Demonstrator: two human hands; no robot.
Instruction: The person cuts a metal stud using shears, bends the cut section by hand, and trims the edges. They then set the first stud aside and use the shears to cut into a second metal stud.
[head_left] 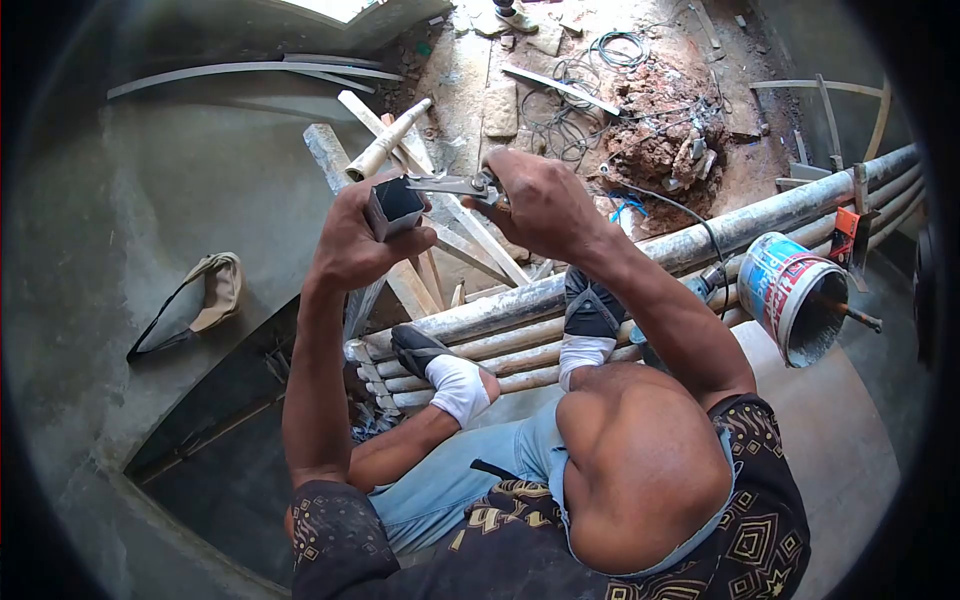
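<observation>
**While the left hand (350, 240) grips a square tube (396, 212), snips (452, 186) meet its rim**

Held up in front of the person, above the knees, the tube turns its dark open end upward, with the left hand's fingers and thumb wrapped around its walls. The right hand (548, 200) is closed around the handles of the snips, whose blades lie at the near right of the opening; whether they bite into the metal, I cannot tell.

Just beyond the tube lie a pale pipe (388, 142) and wooden strips (495, 242). Long pipes (530, 307) run side by side below the hands, the person's feet near them. To the right, a bucket (778, 290) tilts, a rod (848, 314) sticking out. A cap (222, 292) rests on grey concrete (200, 180) at left. Farthest out are rubble (668, 130) and coiled cable (618, 50).
</observation>
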